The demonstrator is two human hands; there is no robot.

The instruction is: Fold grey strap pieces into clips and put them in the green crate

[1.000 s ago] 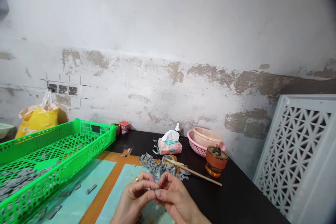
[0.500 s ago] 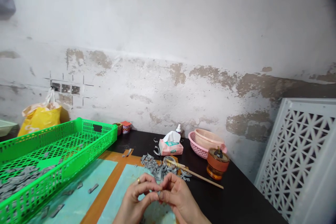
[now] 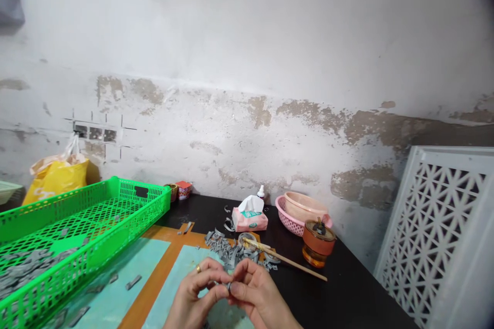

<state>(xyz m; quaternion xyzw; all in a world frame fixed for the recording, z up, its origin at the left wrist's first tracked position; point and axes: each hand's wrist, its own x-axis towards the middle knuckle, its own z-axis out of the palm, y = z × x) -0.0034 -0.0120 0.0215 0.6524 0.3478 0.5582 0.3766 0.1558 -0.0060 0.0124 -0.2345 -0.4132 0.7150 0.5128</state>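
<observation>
My left hand [image 3: 200,290] and my right hand [image 3: 257,290] meet at the fingertips over the light-blue sheet [image 3: 175,280]. Between them they pinch a small grey strip [image 3: 228,286], mostly covered by my fingers. A gold ring is on my left hand. Just beyond my hands lies a heap of grey strips [image 3: 221,244]. A wooden stick [image 3: 293,263] with a yellowish tip rests across a small round container [image 3: 245,238]. Several loose grey pieces [image 3: 133,282] are scattered on the sheet to the left.
A green plastic crate [image 3: 127,223] with grey pieces in it fills the left side. A tissue pack [image 3: 250,220], pink baskets [image 3: 291,223] and an amber jar [image 3: 318,244] stand toward the back right. A yellow bag [image 3: 57,180] sits far left; a white lattice panel [image 3: 443,231] leans right.
Both hands still pinch the small grey strip at the fingertips and have shifted very slightly left in view. The camera view has moved a little; the other objects look unmoved.
</observation>
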